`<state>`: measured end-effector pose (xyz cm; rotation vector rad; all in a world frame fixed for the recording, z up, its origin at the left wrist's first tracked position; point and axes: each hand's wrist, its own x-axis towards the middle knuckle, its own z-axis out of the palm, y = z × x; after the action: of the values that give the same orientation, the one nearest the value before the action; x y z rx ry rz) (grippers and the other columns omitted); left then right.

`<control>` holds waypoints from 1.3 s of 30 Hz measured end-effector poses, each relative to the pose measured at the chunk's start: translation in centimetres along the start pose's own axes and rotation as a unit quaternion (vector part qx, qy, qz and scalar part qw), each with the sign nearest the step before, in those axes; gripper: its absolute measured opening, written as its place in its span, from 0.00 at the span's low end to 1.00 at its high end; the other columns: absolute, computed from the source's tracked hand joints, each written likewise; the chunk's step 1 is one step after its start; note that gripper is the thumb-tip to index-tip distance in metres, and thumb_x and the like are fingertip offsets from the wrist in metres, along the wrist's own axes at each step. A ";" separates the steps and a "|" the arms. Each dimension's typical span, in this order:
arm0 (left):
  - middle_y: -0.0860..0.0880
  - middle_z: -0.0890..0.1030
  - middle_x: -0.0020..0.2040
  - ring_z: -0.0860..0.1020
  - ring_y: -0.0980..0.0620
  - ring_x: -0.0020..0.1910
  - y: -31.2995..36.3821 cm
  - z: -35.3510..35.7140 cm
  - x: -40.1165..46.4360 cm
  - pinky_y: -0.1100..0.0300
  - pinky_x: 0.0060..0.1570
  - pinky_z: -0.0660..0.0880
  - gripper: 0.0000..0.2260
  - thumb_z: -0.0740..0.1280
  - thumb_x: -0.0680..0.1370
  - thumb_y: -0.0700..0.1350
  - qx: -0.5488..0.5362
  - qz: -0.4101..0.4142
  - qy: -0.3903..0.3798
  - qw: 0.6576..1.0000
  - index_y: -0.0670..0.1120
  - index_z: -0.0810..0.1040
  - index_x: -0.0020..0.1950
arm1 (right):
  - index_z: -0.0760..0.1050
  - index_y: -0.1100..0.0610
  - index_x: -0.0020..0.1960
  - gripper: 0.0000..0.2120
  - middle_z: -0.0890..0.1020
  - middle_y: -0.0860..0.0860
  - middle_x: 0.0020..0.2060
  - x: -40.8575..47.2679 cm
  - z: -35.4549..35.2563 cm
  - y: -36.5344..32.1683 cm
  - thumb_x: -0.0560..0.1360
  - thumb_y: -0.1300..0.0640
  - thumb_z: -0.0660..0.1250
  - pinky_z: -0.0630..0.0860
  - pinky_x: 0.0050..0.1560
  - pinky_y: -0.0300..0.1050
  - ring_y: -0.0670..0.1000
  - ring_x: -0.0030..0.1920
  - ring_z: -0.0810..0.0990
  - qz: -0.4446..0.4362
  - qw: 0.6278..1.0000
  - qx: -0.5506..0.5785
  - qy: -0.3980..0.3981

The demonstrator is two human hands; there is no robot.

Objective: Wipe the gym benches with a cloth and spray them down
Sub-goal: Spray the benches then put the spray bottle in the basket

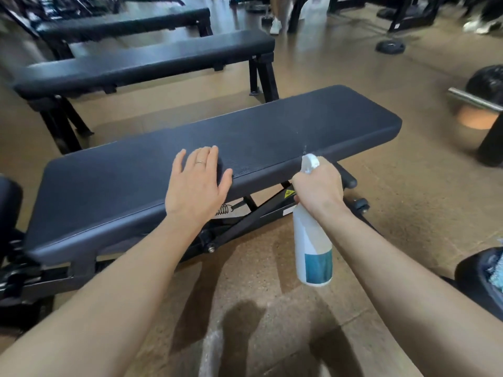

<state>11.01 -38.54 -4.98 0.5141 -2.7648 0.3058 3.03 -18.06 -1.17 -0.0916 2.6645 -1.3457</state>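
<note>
A black padded gym bench point(313, 123) runs across the middle of the view, from lower left to upper right. My left hand point(197, 183) lies flat on its near edge, fingers apart, a ring on one finger, holding nothing. My right hand point(318, 190) grips the neck of a white spray bottle point(313, 251) with a teal label, just in front of the bench's near edge. The nozzle points over the pad, and a faint mist hangs above it. No cloth shows in either hand.
Two more black benches point(152, 61) point(122, 23) stand parallel behind. A barbell end with plates point(481, 104) sits at right, a loose weight plate point(390, 47) on the tan floor beyond. A person's legs point(276, 14) stand at the top. A dark seat edge point(479, 276) is at lower right.
</note>
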 end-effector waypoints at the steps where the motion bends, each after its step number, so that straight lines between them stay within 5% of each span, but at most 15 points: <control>1: 0.45 0.76 0.72 0.71 0.48 0.73 0.0 0.0 0.0 0.46 0.78 0.57 0.29 0.48 0.84 0.59 -0.001 0.000 0.003 1.000 0.42 0.68 0.77 | 0.72 0.56 0.56 0.20 0.82 0.56 0.47 -0.1 0.2 -0.3 0.65 0.54 0.60 0.78 0.45 0.47 0.59 0.46 0.82 -0.010 1.000 -0.011 -0.004; 5: 0.45 0.76 0.72 0.71 0.48 0.73 0.0 -0.1 0.0 0.47 0.78 0.58 0.30 0.47 0.84 0.60 0.004 0.001 0.011 1.000 0.42 0.68 0.77 | 0.70 0.55 0.56 0.13 0.79 0.54 0.48 -1.1 1.5 -1.2 0.72 0.59 0.65 0.80 0.50 0.52 0.58 0.47 0.81 -0.044 0.998 -0.046 -0.019; 11: 0.45 0.72 0.75 0.67 0.46 0.77 -0.5 0.4 0.0 0.44 0.79 0.56 0.30 0.46 0.85 0.60 0.008 0.017 0.023 1.000 0.42 0.63 0.80 | 0.71 0.55 0.46 0.08 0.80 0.53 0.42 -3.4 3.4 -1.6 0.67 0.56 0.62 0.82 0.50 0.58 0.59 0.44 0.82 -0.059 0.996 -0.051 -0.035; 14: 0.42 0.68 0.78 0.64 0.42 0.78 -2.3 -0.1 -0.8 0.41 0.79 0.53 0.35 0.45 0.84 0.64 0.005 0.034 0.015 0.999 0.40 0.60 0.81 | 0.71 0.55 0.50 0.10 0.79 0.53 0.47 -4.7 4.3 -2.1 0.69 0.59 0.63 0.80 0.51 0.59 0.59 0.48 0.80 -0.076 0.993 -0.072 -0.049; 22: 0.39 0.68 0.77 0.64 0.39 0.78 -13.9 -1.3 -7.7 0.39 0.78 0.52 0.38 0.48 0.81 0.68 0.021 -0.047 0.019 0.998 0.39 0.63 0.79 | 0.70 0.57 0.46 0.07 0.77 0.51 0.43 -9.1 9.2 -5.0 0.69 0.62 0.62 0.69 0.41 0.49 0.59 0.44 0.74 -0.116 0.987 -0.068 -0.088; 31: 0.40 0.71 0.74 0.68 0.40 0.74 -18.4 -1.1 -12.0 0.39 0.76 0.57 0.42 0.52 0.77 0.72 0.021 -0.084 0.015 0.996 0.39 0.66 0.77 | 0.68 0.53 0.50 0.12 0.78 0.52 0.47 -13.1 13.8 -7.1 0.71 0.62 0.66 0.66 0.35 0.44 0.56 0.44 0.73 -0.145 0.979 -0.056 -0.132; 36: 0.40 0.71 0.70 0.71 0.39 0.69 -20.3 -0.9 -14.4 0.43 0.67 0.72 0.42 0.65 0.73 0.71 -0.099 -0.166 0.032 0.981 0.38 0.69 0.71 | 0.69 0.53 0.46 0.08 0.79 0.52 0.43 -14.9 15.5 -6.9 0.70 0.62 0.65 0.65 0.33 0.41 0.56 0.42 0.80 -0.144 0.979 -0.043 -0.140; 39: 0.43 0.65 0.75 0.67 0.42 0.73 -20.0 -0.8 -15.2 0.45 0.70 0.71 0.46 0.73 0.70 0.68 -0.205 -0.228 0.056 0.950 0.40 0.63 0.75 | 0.69 0.53 0.48 0.11 0.79 0.52 0.45 -15.7 16.5 -7.2 0.69 0.64 0.66 0.66 0.35 0.42 0.57 0.44 0.78 -0.172 0.972 -0.044 -0.152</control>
<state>32.32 -51.76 -6.36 0.9545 -2.4055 -0.3310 21.09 -33.50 -3.31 -0.7379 2.5167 -1.1800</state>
